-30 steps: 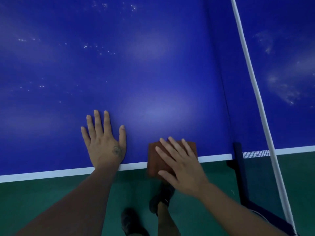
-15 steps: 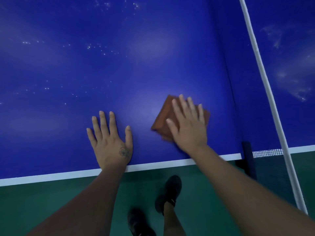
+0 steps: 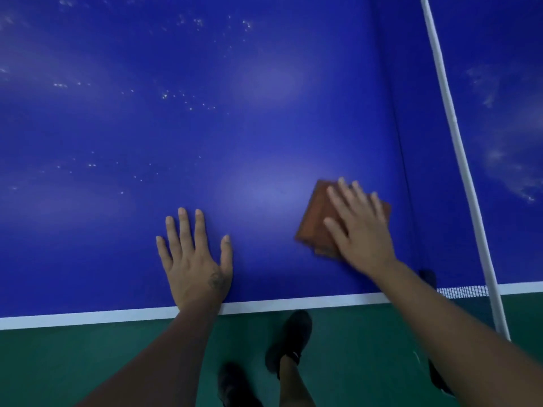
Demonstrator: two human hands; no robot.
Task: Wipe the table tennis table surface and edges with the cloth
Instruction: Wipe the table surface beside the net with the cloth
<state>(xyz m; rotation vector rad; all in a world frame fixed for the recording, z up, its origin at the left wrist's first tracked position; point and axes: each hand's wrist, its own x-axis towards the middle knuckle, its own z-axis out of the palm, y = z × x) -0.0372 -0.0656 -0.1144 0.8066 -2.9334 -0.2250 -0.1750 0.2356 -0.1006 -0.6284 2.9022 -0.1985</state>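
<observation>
**Flat hand on the cloth, near the net**

The right hand (image 3: 363, 230) lies flat on the folded brown cloth (image 3: 316, 227), fingers straight and slightly spread, pressing it to the blue table (image 3: 235, 113). The cloth shows past the thumb and beyond the fingertips. Beyond the little finger runs the white-topped net (image 3: 458, 148). The left hand (image 3: 195, 261) rests palm-down on the bare surface, fingers straight and slightly apart, thumb splayed toward the cloth, wrist over the white edge line (image 3: 88, 317). No writing can be read anywhere.
</observation>
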